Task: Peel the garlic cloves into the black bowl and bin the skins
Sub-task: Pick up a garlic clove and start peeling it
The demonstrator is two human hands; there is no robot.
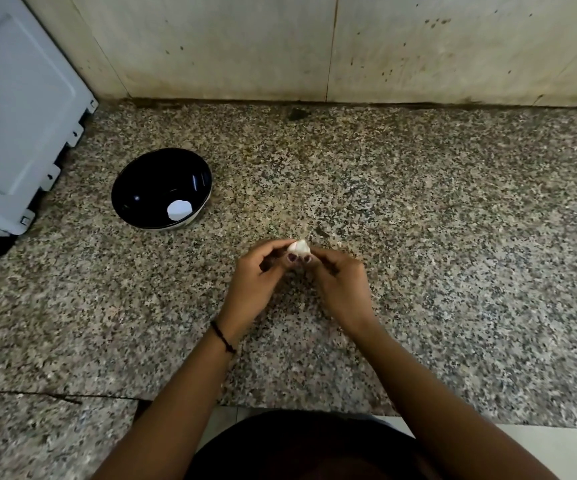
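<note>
So, head cam looking down: both hands are meeting over the middle of the speckled granite worktop (436, 220), and they're pinching a small white garlic (300, 246) between them. The left hand (257, 273) is curling in from the left and the right hand (342, 282) from the right. The fingers are wrapping round the far side of it, while both thumbs, dark polish on the nails, are pressing against its near side right next to each other. The garlic is sitting up at the fingertips. Honestly I can't tell if it's one clove or a little bulb, or whether it's touching the worktop. A thin dark bracelet (223, 337) is hanging round the left wrist. The black bowl (148, 174) is sitting on the worktop off to the left and a bit further back, well apart from the hands. One white roundish bit (179, 209) is lying inside it against the near wall. Further left, a white boxy appliance (17, 109) is standing at the edge of the shot, near the bowl but not touching it. A stained pale tiled wall (315, 46) is running along the back of the worktop.
</note>
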